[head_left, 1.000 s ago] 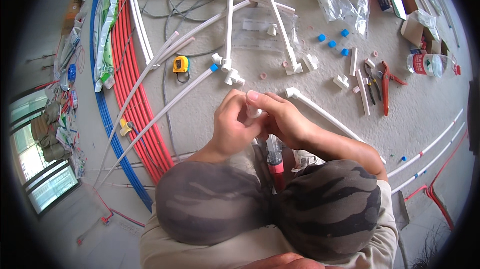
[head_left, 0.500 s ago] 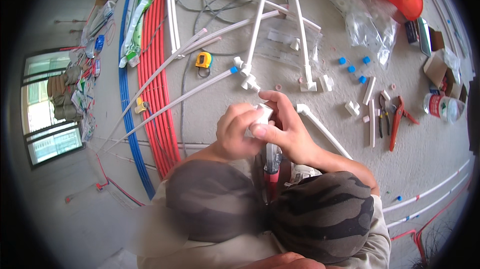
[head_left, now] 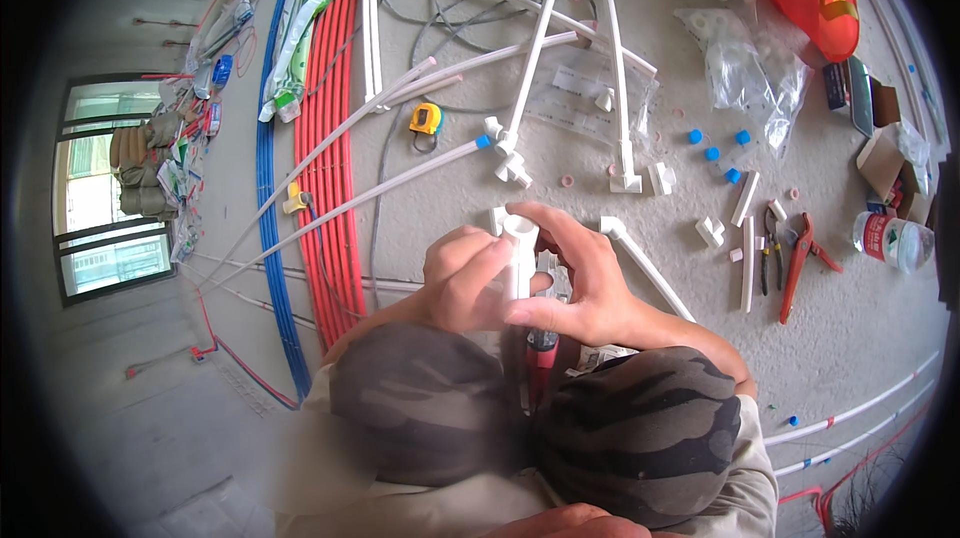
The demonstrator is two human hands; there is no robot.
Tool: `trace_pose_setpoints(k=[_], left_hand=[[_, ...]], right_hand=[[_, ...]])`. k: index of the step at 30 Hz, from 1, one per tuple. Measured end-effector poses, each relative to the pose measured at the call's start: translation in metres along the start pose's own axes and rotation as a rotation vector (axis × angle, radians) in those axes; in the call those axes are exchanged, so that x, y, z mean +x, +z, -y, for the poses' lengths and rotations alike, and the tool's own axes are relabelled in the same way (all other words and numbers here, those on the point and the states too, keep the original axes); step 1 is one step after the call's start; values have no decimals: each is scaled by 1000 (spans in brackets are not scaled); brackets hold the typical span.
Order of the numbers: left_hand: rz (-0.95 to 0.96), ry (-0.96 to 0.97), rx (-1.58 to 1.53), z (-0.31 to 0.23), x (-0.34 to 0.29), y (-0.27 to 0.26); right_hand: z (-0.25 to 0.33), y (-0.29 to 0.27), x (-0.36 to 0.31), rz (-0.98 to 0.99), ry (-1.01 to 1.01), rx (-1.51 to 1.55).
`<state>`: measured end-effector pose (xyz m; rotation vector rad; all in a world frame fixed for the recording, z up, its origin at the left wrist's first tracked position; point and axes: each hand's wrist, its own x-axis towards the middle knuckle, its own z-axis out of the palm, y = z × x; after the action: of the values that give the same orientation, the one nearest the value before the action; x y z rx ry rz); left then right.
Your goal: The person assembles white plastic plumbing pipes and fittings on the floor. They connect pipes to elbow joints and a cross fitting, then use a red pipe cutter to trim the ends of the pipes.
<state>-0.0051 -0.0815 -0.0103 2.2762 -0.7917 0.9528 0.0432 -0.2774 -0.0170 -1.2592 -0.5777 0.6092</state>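
A white plastic pipe tee fitting [head_left: 519, 256] is between my two hands, its round open end facing up. My left hand [head_left: 462, 276] grips it from the left, fingers curled against its side. My right hand [head_left: 585, 278] holds it from the right, the thumb at its lower end and the index finger at its top. Just beneath the hands, between my knees, is a tool with a red and black handle [head_left: 541, 350], its upper part partly covered by my right hand. Beyond the fingers, a joined pair of white fittings [head_left: 512, 170] lies at the end of a white pipe [head_left: 537, 48].
Red pipes [head_left: 328, 138] and blue pipes [head_left: 267, 198] run along the left. A yellow tape measure [head_left: 426, 119] lies ahead. To the right are red pipe cutters [head_left: 795, 268], pliers [head_left: 768, 256], blue caps [head_left: 711, 153], loose white fittings [head_left: 710, 231] and a clear bottle [head_left: 905, 244].
My hands have turned the fitting, so its round opening now faces up. My right hand's fingers have spread further around it. The whole view has shifted slightly.
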Motion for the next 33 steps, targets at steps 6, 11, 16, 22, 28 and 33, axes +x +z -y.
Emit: trace_pose_setpoints(k=[6, 11, 16, 22, 28, 33], left_hand=[[68, -63, -151, -5, 0, -6], [130, -219, -120, -18, 0, -11], [52, -203, -109, -16, 1, -11], [55, -153, -144, -12, 0, -11], [101, -160, -112, -11, -6, -10], [180, -319, -86, -13, 11, -9]], right_hand=[[-2, 0, -5, 21, 95, 258], [-1, 1, -5, 34, 164, 385], [-7, 10, -6, 61, 67, 465], [-19, 0, -5, 98, 122, 675], [-9, 1, -4, 42, 190, 572], [-21, 1, -2, -11, 276, 632]])
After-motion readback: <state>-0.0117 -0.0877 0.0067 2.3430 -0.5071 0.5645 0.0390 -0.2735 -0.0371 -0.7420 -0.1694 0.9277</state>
